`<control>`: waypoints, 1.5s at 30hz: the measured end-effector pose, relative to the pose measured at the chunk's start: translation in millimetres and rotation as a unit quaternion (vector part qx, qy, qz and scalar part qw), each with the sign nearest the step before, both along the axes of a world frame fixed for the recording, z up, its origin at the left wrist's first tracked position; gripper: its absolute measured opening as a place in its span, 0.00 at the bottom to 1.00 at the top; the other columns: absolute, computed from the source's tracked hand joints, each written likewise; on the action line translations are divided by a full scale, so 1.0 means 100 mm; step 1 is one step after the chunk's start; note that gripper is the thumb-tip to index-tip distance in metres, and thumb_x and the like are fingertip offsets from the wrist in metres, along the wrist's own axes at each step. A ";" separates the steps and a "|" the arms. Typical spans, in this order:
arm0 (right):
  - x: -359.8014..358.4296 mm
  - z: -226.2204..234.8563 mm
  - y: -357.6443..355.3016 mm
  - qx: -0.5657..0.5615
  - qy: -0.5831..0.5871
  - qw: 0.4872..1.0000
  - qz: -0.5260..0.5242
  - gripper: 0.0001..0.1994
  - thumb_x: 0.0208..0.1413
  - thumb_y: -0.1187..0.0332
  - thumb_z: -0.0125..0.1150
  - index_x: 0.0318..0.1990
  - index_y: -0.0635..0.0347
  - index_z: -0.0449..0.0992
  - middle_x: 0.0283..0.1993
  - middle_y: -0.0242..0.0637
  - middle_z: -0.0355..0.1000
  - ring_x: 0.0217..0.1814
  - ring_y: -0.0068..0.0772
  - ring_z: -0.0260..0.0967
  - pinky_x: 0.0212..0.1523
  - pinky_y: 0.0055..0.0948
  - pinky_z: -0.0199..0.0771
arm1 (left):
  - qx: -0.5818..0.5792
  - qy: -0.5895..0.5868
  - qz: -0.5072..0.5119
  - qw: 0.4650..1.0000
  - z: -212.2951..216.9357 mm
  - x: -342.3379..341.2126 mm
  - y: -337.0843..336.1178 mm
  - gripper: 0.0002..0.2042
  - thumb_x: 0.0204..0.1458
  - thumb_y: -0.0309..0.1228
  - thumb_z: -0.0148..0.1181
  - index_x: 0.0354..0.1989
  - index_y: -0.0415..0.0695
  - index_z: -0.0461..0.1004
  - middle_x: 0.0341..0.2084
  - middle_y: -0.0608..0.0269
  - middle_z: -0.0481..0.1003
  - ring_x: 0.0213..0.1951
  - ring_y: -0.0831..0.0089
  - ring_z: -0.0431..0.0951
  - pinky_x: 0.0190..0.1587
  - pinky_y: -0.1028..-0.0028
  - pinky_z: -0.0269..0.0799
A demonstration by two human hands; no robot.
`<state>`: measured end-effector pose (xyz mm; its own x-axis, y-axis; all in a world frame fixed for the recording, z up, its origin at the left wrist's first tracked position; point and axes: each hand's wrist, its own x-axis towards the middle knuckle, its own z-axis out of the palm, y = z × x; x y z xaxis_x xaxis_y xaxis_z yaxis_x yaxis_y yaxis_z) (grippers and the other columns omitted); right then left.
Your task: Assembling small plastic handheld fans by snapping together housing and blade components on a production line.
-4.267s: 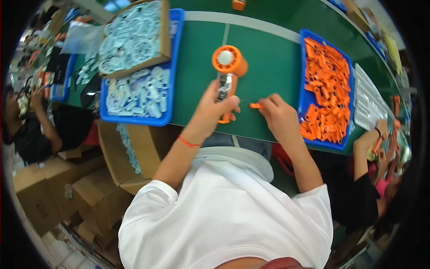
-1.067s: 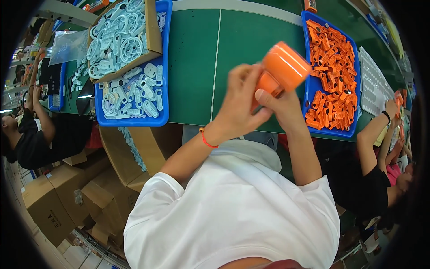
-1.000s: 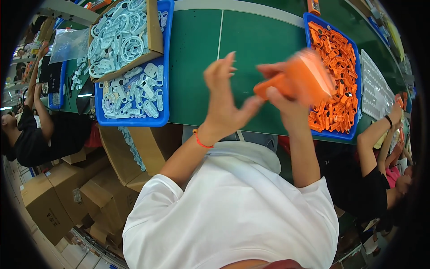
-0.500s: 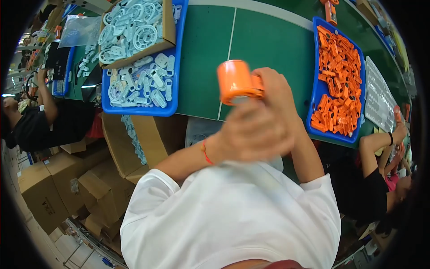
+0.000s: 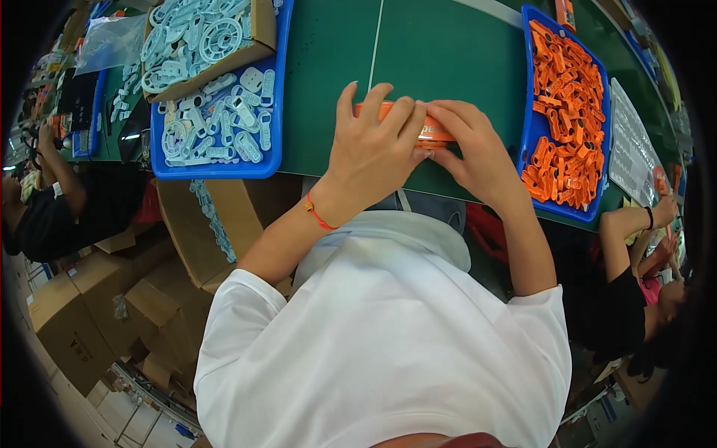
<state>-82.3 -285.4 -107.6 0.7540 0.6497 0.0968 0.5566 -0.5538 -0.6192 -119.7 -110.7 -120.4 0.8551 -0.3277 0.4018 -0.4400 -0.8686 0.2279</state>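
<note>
Both of my hands hold one orange plastic part down on the green table near its front edge. My left hand lies over its left side with the fingers spread across the top. My right hand grips its right end. Most of the part is hidden under my fingers; only a strip of orange shows between them. A red band circles my left wrist.
A blue tray of pale blue-white plastic pieces and a cardboard box of round ones sit at the left. A blue tray of orange parts sits at the right. Other people work at both sides. Cardboard boxes stand on the floor.
The orange part was held up near my chest and turned in my hands; now it is lowered onto the table with both hands pressing on it.
</note>
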 end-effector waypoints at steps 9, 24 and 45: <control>-0.02 -0.13 -0.04 0.029 -0.098 0.995 0.001 0.25 0.38 0.76 0.65 0.50 0.63 0.68 0.51 0.41 0.67 0.54 0.44 0.62 0.54 0.37 0.62 | -0.045 -0.052 -0.029 0.997 -0.07 0.08 0.01 0.21 0.28 0.39 0.68 0.32 0.43 0.74 0.30 0.66 0.68 0.37 0.64 0.67 0.46 0.56 0.62; -0.07 -0.38 -0.09 0.064 -0.213 0.975 -0.001 0.21 0.43 0.71 0.61 0.48 0.65 0.70 0.50 0.42 0.68 0.51 0.42 0.65 0.52 0.38 0.60 | 0.017 -0.145 0.015 0.989 -0.20 0.01 -0.07 0.18 0.35 0.39 0.61 0.33 0.40 0.74 0.29 0.61 0.69 0.36 0.58 0.67 0.36 0.61 0.62; 0.17 0.49 -0.71 0.047 -0.028 0.947 -0.318 0.13 0.50 0.73 0.54 0.45 0.64 0.71 0.43 0.40 0.68 0.46 0.37 0.66 0.48 0.31 0.64 | -0.462 0.276 0.089 0.838 0.39 1.48 -0.11 0.14 0.45 0.38 0.55 0.25 0.36 0.70 0.20 0.59 0.73 0.22 0.74 0.75 0.24 0.76 0.70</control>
<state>-65.1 -356.1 -58.5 0.9818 0.0531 0.1822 0.1625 -0.7317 -0.6620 28.1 -121.3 -81.5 0.9965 0.0582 -0.0596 0.0723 -0.2489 0.9658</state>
